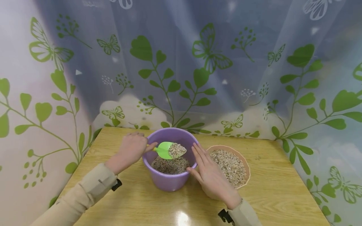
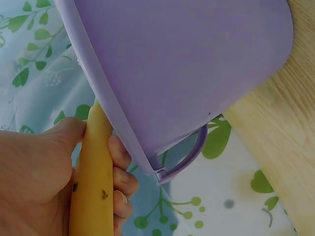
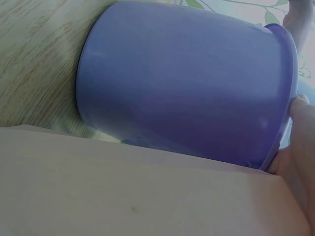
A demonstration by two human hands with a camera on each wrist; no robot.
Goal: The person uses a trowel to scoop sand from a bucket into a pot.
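Note:
My left hand point(image 1: 133, 146) grips the yellow handle point(image 2: 93, 167) of a small plastic trowel, fingers curled round it with the thumb laid along the top. The trowel's green blade point(image 1: 163, 150) carries a heap of small pale pebbles point(image 1: 177, 150) and hangs inside the purple bucket point(image 1: 169, 183), above the darker gravel point(image 1: 169, 166) lying in it. At the bucket's right side, my right hand point(image 1: 210, 175) rests on the rim with its fingers fairly straight and the thumb touching the near part. From the left wrist, the bucket wall hides the blade.
Right of the bucket stands an orange-pink basin point(image 1: 246, 163) with a scalloped rim, full of pale pebbles point(image 1: 229, 166); my right hand partly covers it. The bucket's purple handle point(image 2: 194, 152) hangs at its side. A leaf-and-butterfly curtain point(image 1: 175, 78) surrounds the wooden table point(image 1: 271, 194).

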